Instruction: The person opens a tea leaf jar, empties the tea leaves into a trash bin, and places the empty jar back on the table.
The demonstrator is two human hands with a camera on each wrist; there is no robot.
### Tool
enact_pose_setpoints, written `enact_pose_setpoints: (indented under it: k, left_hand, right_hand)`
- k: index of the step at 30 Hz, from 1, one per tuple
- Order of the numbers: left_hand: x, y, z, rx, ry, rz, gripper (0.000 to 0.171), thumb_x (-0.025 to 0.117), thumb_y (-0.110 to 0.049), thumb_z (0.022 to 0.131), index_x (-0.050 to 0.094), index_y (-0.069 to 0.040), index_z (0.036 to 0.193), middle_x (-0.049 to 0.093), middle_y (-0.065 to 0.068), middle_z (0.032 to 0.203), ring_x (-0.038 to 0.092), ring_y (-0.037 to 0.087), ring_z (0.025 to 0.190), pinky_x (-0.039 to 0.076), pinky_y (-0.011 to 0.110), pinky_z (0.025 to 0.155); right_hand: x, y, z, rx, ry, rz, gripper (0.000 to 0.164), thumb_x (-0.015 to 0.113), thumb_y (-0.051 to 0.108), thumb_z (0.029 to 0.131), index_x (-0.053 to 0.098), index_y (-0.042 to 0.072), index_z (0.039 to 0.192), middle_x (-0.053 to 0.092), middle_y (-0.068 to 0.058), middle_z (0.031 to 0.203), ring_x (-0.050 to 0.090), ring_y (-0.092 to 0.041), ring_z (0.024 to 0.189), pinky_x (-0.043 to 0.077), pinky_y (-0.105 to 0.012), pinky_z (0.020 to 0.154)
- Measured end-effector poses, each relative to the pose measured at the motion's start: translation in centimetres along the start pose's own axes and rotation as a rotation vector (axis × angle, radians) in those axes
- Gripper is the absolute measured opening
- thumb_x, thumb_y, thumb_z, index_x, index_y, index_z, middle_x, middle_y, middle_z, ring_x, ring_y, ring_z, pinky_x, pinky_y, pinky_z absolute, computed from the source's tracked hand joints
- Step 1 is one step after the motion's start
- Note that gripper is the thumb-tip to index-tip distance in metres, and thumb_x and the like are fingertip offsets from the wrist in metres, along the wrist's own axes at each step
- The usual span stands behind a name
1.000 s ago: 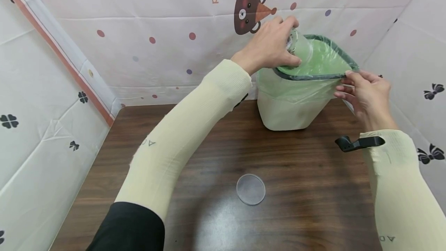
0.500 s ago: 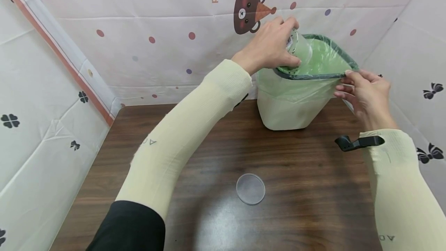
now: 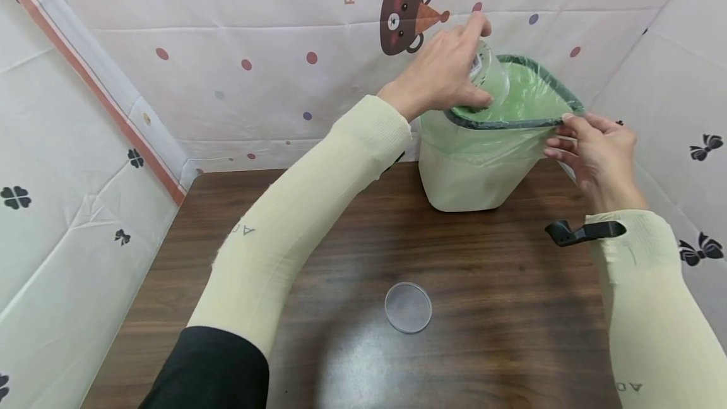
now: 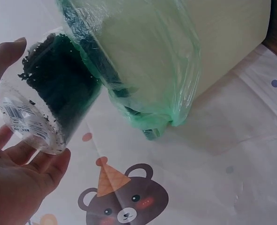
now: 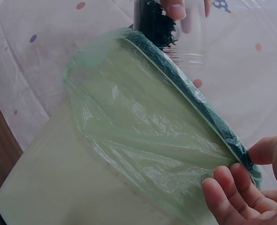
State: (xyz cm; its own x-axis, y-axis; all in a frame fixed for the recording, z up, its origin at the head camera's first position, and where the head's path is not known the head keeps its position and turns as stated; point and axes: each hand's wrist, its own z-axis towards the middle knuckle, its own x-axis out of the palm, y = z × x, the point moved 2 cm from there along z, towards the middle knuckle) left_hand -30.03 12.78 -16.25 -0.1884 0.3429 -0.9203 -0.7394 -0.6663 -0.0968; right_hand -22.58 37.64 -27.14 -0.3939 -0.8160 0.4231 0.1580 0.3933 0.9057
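Observation:
My left hand (image 3: pixel 445 68) grips a clear plastic jar (image 3: pixel 495 81), tipped at the left side of the bin's mouth. In the left wrist view, dark leafy flakes (image 4: pixel 63 79) lie inside the jar, and a barcode label (image 4: pixel 23 123) shows on its base end. The pale bin (image 3: pixel 471 182) stands upright, lined with a thin green bag (image 5: pixel 138 126) folded over its dark green rim (image 5: pixel 190 91). At the right corner of that rim, my right hand (image 3: pixel 602 150) pinches the bag's edge between thumb and fingers.
A round clear lid (image 3: pixel 408 308) lies flat on the brown wooden table (image 3: pixel 483 358), nearer to me than the bin. Behind and beside the table hang printed sheets (image 3: pixel 272 93) with dots and a bear. A black wrist mount (image 3: pixel 585 232) juts from the right sleeve.
My left hand has risen slightly at the fingers, and the jar has shifted a little with it. The right hand, bin and lid have stayed in place.

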Motion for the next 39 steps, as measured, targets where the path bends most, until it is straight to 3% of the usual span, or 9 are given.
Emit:
enact_pose_setpoints:
  k: [6,15,27,33,39]
  left_hand:
    - [0.1,-0.3,0.4,0.031,-0.002,-0.038,0.077,0.078,-0.056,0.08,0.043,-0.016,0.136,0.055,-0.004,0.118,0.047,0.011,0.102,0.037,0.024,0.09]
    - [0.0,-0.4,0.6,0.021,0.014,-0.063,0.073,0.077,-0.057,0.082,0.048,-0.023,0.14,0.053,-0.005,0.136,0.048,0.01,0.114,0.035,0.021,0.099]
    - [0.1,-0.3,0.7,0.037,0.028,-0.068,0.072,0.071,-0.057,0.088,0.047,-0.025,0.148,0.049,-0.004,0.145,0.046,0.009,0.129,0.031,0.02,0.106]
    - [0.3,-0.3,1.0,0.015,0.06,-0.087,0.076,0.066,-0.058,0.091,0.04,-0.026,0.155,0.042,-0.005,0.153,0.037,0.007,0.138,0.026,0.019,0.11]
    - [0.5,-0.3,1.1,-0.045,0.074,-0.171,0.077,0.066,-0.056,0.092,0.037,-0.026,0.156,0.038,-0.005,0.156,0.034,0.006,0.139,0.026,0.017,0.109]
  right_hand:
    - [-0.1,0.1,-0.1,-0.004,-0.002,0.002,0.055,0.077,0.004,0.088,0.045,0.008,0.132,0.068,-0.01,0.08,0.067,-0.023,0.055,0.058,-0.034,0.052]
    - [0.0,-0.1,-0.1,-0.014,0.0,-0.003,0.051,0.076,0.003,0.088,0.047,0.006,0.13,0.068,-0.011,0.079,0.067,-0.023,0.054,0.058,-0.034,0.052]
    - [-0.1,0.0,0.0,-0.008,-0.008,-0.011,0.053,0.078,0.005,0.087,0.049,0.007,0.132,0.068,-0.01,0.081,0.067,-0.023,0.056,0.058,-0.034,0.053]
    - [-0.2,0.0,0.0,-0.002,-0.008,0.008,0.048,0.077,0.004,0.088,0.051,0.008,0.128,0.068,-0.011,0.08,0.067,-0.024,0.055,0.058,-0.035,0.053]
    - [-0.2,0.1,0.0,0.003,-0.009,0.008,0.045,0.079,0.004,0.086,0.055,0.007,0.124,0.068,-0.011,0.08,0.067,-0.024,0.055,0.058,-0.035,0.052]
